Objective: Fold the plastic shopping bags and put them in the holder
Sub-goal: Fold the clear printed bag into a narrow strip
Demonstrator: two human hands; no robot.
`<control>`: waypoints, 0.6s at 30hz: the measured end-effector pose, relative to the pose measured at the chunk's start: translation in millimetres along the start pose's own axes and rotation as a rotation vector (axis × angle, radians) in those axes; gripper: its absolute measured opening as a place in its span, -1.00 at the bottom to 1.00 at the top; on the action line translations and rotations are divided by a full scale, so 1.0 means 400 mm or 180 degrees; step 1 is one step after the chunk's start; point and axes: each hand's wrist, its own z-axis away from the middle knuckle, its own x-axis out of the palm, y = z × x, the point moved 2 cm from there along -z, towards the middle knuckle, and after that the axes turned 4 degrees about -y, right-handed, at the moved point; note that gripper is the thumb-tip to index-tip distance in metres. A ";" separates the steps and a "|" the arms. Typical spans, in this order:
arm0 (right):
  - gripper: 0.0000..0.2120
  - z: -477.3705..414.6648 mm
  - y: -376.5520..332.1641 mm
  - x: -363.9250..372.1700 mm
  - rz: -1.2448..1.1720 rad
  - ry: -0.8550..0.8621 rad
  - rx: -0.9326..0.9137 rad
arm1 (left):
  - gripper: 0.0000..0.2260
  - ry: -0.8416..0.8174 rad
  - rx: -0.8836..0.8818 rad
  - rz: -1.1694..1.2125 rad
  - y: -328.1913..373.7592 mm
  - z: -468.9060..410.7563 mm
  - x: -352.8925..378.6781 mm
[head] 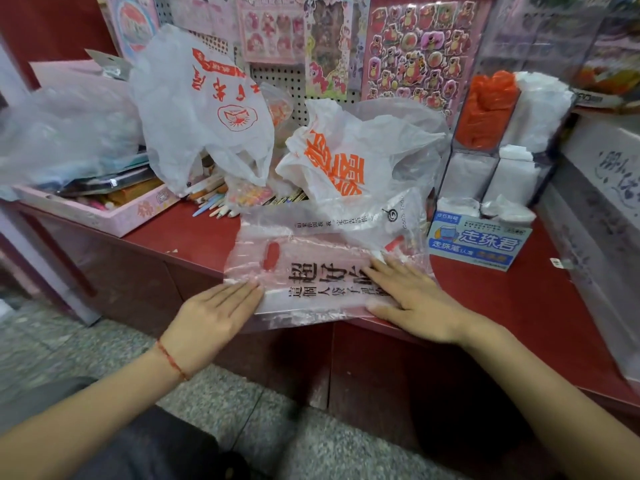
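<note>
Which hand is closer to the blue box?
Right. The right hand lies flat on the clear bag, just front-left of the blue box. The left hand presses the bag's left side, farther away.

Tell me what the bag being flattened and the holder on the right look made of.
The flattened bag looks like thin, glossy, translucent plastic film: the red counter shows through and it wrinkles. The holder seems clear rigid acrylic or similar: folded bags show through its straight walls.

Single head view; faces forward-down; close above counter (485, 292)
</note>
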 end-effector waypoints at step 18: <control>0.33 0.012 -0.026 -0.005 -0.0010 -0.0075 0.0206 | -0.82 -0.0080 -0.4626 0.5206 0.002 0.038 -0.022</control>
